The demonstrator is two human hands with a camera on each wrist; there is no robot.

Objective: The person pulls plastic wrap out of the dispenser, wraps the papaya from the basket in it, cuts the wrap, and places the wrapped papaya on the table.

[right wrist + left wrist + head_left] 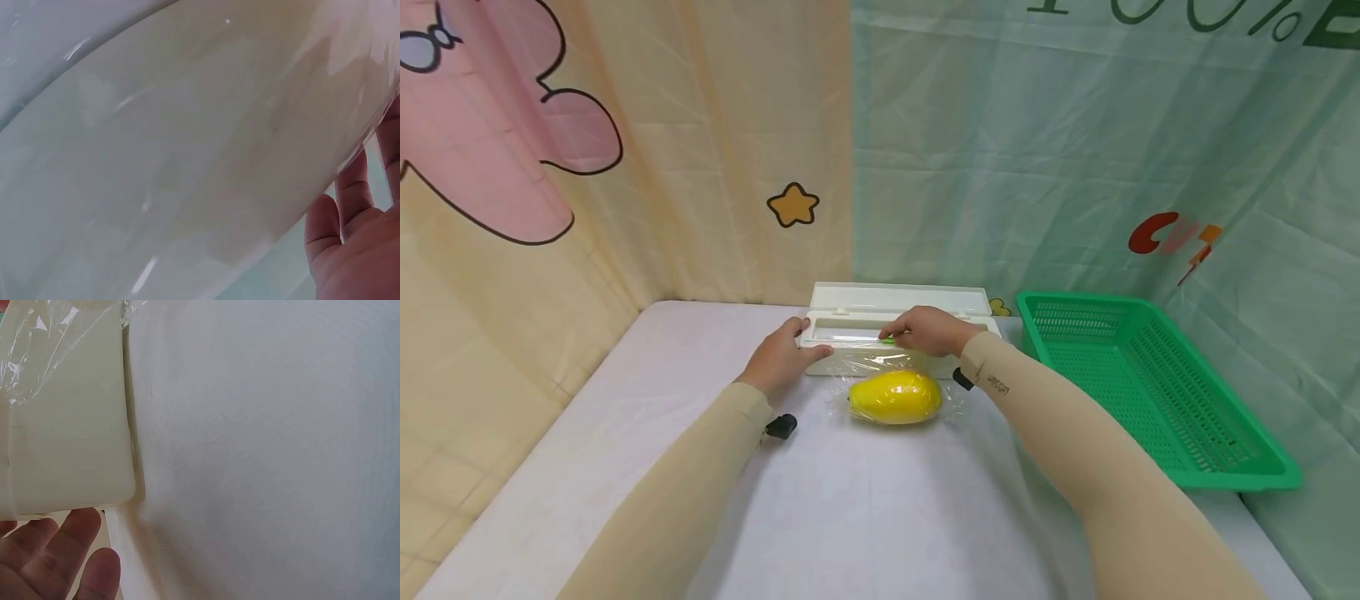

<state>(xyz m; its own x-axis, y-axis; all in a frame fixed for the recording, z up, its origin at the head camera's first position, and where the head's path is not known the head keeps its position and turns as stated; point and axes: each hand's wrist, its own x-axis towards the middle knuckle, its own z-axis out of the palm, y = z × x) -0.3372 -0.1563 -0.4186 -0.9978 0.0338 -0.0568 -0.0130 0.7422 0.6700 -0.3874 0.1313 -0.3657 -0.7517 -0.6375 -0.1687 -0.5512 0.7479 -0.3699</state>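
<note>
A cream cling film dispenser (820, 365) stands at the table's far side with its lid (898, 296) raised. My left hand (778, 357) grips its left end, thumb on the front top edge. In the left wrist view, the left fingers (62, 550) lie against the end of the box. My right hand (934, 331) pinches a small green slide cutter (888, 340) near the middle of the dispenser's top. Clear film (872, 362) runs from the dispenser down over a yellow papaya (895, 398) lying in front. Right fingers (356, 187) show beside a glossy pale surface in the right wrist view.
A green plastic basket (1157, 479) with perforated sides stands at the right of the white-covered table (850, 517). Printed curtains (715, 167) hang close behind the table and along its sides.
</note>
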